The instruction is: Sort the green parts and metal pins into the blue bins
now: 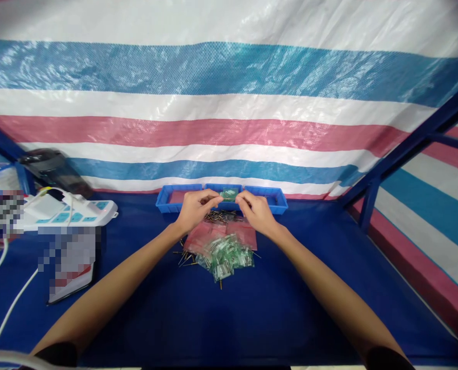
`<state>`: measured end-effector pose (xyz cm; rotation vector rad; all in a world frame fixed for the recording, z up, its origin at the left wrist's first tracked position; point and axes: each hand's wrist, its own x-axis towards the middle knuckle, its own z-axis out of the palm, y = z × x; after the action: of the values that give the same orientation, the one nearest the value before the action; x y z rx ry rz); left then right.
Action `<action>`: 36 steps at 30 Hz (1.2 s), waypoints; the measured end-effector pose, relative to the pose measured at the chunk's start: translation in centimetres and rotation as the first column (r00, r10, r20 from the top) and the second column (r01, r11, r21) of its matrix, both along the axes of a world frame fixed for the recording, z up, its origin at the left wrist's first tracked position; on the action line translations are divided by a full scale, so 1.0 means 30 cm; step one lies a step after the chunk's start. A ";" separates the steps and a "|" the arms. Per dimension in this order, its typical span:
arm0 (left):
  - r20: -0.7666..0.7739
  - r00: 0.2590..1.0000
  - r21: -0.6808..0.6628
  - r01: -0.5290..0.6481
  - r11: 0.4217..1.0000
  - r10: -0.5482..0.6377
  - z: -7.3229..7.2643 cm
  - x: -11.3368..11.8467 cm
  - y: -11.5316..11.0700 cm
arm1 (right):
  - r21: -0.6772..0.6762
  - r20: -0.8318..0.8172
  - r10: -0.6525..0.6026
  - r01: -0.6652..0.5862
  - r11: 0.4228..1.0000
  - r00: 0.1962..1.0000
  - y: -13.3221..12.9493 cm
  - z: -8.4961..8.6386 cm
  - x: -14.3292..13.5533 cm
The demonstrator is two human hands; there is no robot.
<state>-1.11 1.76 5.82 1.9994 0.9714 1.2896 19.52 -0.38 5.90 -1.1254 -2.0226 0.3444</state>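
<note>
L hand [198, 206] + R hand [256, 209] pinching sm. clear-green plastic packet [229, 194], crinkly, flat, btwn fingertips.

1. From 10 to 2 o'clock, a striped plastic sheet [213, 69] forms the backdrop, with wide white, blue and red bands and soft creases.
2. Glossy patches of light shine on its upper part.
3. A dark blue table [309, 318] spreads from the centre down to 6 o'clock.
4. At 2 to 3 o'clock stands a slanting blue frame [406, 148], with more striped sheeting [437, 205] behind it.
5. Another blue bar [1, 141] slopes at 9 to 10 o'clock.
</note>
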 end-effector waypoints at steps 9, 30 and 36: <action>-0.027 0.988 0.181 -0.142 0.973 0.150 0.019 -0.014 -0.009 | 0.100 0.372 -0.515 0.518 0.849 0.772 0.082 0.052 0.163; -0.012 0.996 -0.119 0.090 0.989 -0.092 0.024 -0.019 -0.015 | -0.160 0.679 0.003 0.144 0.976 0.734 0.052 -0.110 0.021; -0.021 0.994 -0.007 0.109 0.994 -0.110 0.029 -0.025 -0.003 | -0.140 0.389 0.019 0.039 0.989 0.921 0.032 -0.048 0.007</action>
<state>-1.88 1.66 6.70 2.0365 0.8616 1.2071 19.74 0.59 4.46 -1.3821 -2.3678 0.2811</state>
